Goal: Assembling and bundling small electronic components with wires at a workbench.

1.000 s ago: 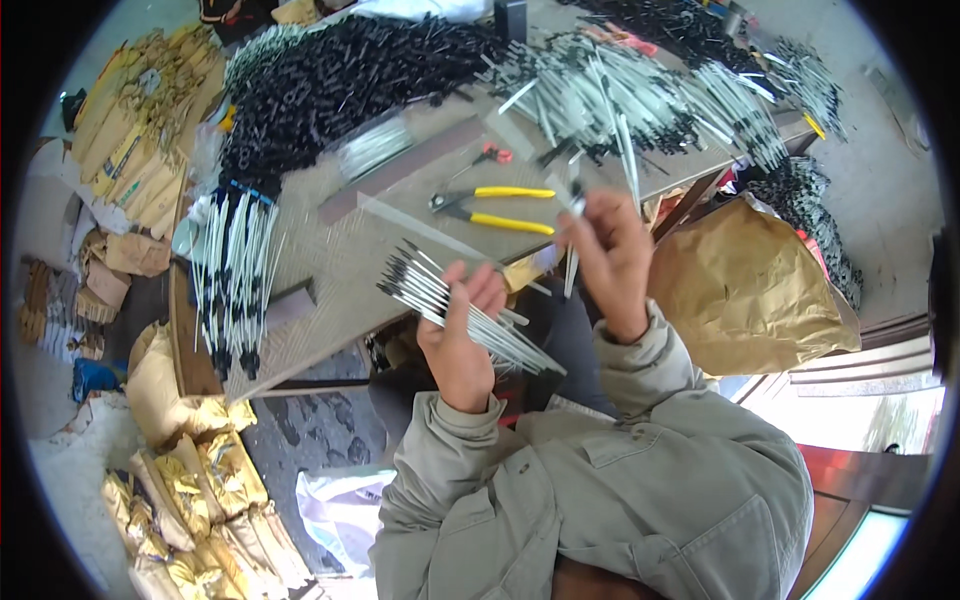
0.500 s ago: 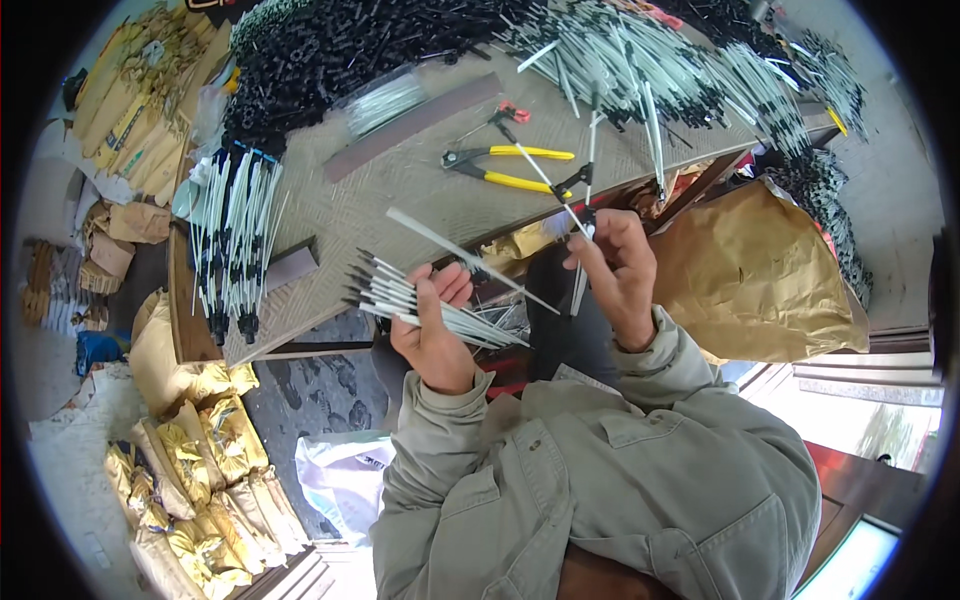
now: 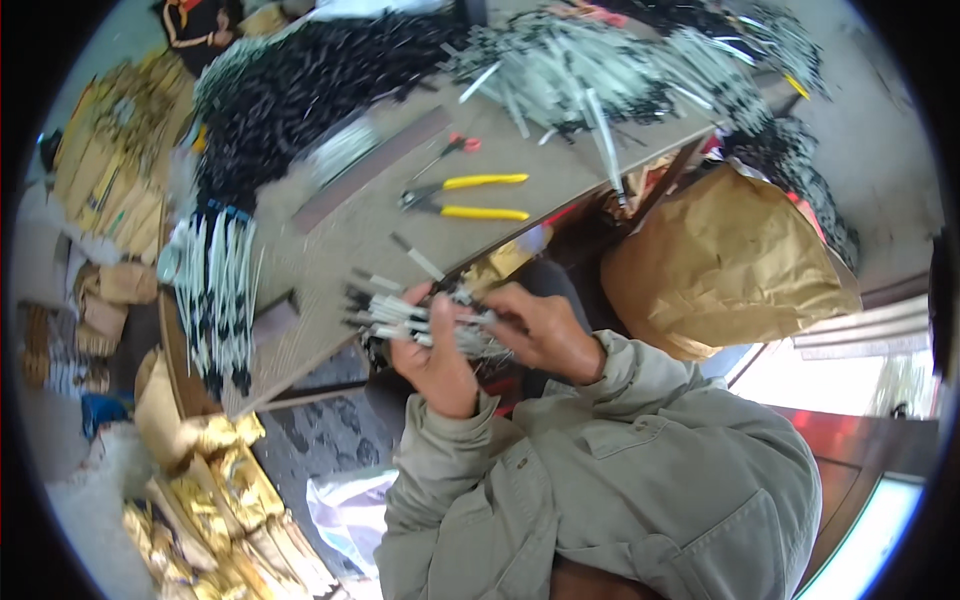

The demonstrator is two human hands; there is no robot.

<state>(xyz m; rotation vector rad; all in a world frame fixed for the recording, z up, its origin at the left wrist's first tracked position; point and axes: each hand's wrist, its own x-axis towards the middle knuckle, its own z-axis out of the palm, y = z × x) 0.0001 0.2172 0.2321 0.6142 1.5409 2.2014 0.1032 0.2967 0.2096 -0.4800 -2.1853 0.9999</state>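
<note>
Close to my body, in front of the table edge, my left hand (image 3: pixel 440 355) is closed around a bundle of thin white rods with black tips (image 3: pixel 395 312). One rod (image 3: pixel 418 257) sticks out above the rest, slanting up and to the left. My right hand (image 3: pixel 545 325) meets the bundle's right end, its fingers bent and pressed in beside my left fingers. Motion blur hides what exactly is between them. Beyond my hands, pliers with yellow handles (image 3: pixel 485 198) lie on the table (image 3: pixel 340 240) beside a small red-handled tool (image 3: pixel 462 145).
A black heap of parts (image 3: pixel 320 95) covers the table's back left; white rods (image 3: pixel 570 75) pile up at back right. Bundled rods (image 3: pixel 217 300) lie at the left edge. A large brown paper sack (image 3: pixel 725 270) stands right. Wrapped packets (image 3: pixel 220 500) sit lower left. Another person (image 3: pixel 198 28) is far left.
My right hand has come left and down to the bundle, bringing the rod and black fitting it held out to the right. The view has shifted, so the table sits further left.
</note>
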